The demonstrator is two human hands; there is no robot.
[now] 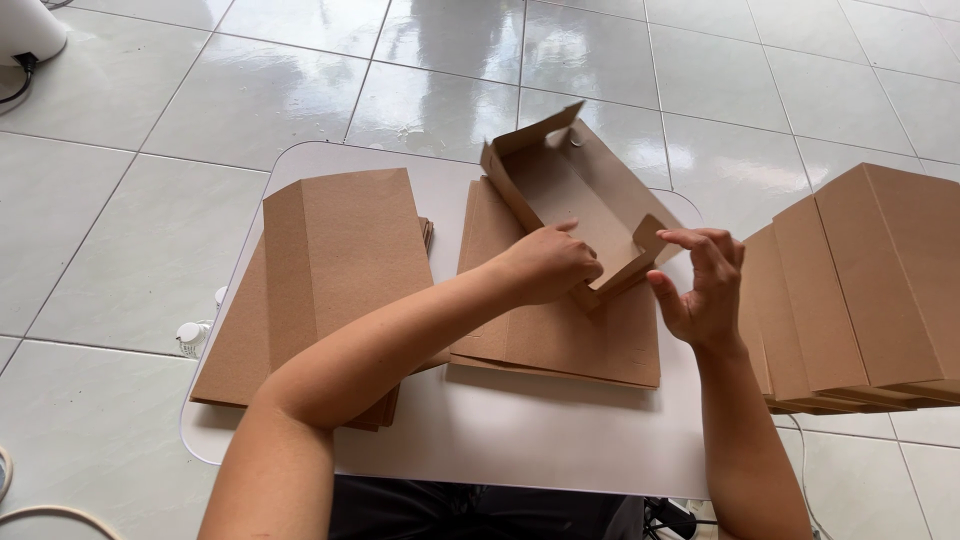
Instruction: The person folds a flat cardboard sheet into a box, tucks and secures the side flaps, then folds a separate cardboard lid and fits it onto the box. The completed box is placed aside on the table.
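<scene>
A half-folded brown cardboard box (pixel 570 185) lies open on a stack of flat cardboard blanks (pixel 560 335) at the middle of a small white table (pixel 520 430). My left hand (pixel 548 262) presses on the box's near corner, fingers curled over its side wall. My right hand (pixel 703 285) hovers just right of that corner with fingers spread and bent, close to the small end flap (pixel 648 238); it grips nothing.
A second stack of flat brown blanks (pixel 320 280) covers the table's left side. Several folded boxes (pixel 860 290) stand in a row at the right. Small white bottles (pixel 192 335) sit on the tiled floor by the table's left edge. A white base with a cable (pixel 28 35) is at top left.
</scene>
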